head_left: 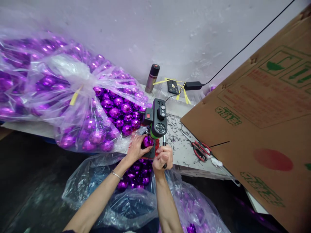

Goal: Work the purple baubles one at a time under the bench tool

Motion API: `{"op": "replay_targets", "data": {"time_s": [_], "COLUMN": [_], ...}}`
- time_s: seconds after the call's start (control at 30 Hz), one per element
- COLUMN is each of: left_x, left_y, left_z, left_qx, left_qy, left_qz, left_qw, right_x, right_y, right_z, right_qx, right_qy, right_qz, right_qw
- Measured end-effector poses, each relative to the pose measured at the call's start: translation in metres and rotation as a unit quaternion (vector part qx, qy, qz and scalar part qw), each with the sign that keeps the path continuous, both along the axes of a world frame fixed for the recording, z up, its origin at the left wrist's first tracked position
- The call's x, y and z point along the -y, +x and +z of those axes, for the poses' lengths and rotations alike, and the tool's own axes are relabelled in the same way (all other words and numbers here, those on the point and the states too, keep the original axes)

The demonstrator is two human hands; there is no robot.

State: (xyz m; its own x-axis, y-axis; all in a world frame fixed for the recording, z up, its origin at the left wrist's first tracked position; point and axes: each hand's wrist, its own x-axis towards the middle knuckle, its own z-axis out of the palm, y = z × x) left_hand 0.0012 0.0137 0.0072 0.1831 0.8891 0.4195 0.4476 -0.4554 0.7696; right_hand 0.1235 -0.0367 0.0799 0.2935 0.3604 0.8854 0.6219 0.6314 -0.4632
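A shiny purple bauble (147,141) sits under the head of a small black bench drill press (159,118), which has a red switch on its side. My left hand (136,147) is closed around the bauble, steadying it on the machine's base. With fingers curled, my right hand (163,157) grips the lever handle (164,139) at the machine's right side. Whether the tool tip touches the bauble is hidden by the head. Black shavings (173,129) lie scattered on the white table to the right.
Clear bags of purple baubles (114,106) fill the left; an open bag (136,174) with more hangs below the table edge. Scissors (200,149) with red-black handles lie beside a large cardboard box (255,129). Behind stand a spray can (152,78) and a power adapter (193,85).
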Motion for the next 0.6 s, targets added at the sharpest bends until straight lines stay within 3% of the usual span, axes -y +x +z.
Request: {"op": "replay_targets", "data": {"time_s": [0.4,0.5,0.6], "left_x": [-0.006,-0.006,0.010], "left_y": [0.001,0.001,-0.002], "left_z": [-0.003,-0.001,0.001], "left_qx": [0.005,0.001,-0.001], "left_qy": [0.012,0.016,0.027], "left_qz": [-0.001,-0.001,-0.022], "left_qw": [1.000,1.000,0.999], "right_x": [-0.002,-0.001,0.001], "right_y": [0.005,0.004,0.004], "right_z": [-0.008,0.008,0.041], "right_qx": [0.032,0.019,-0.026], "right_qy": [0.006,0.001,-0.046], "right_qz": [0.035,0.024,0.022], "right_qw": [0.999,1.000,0.998]}}
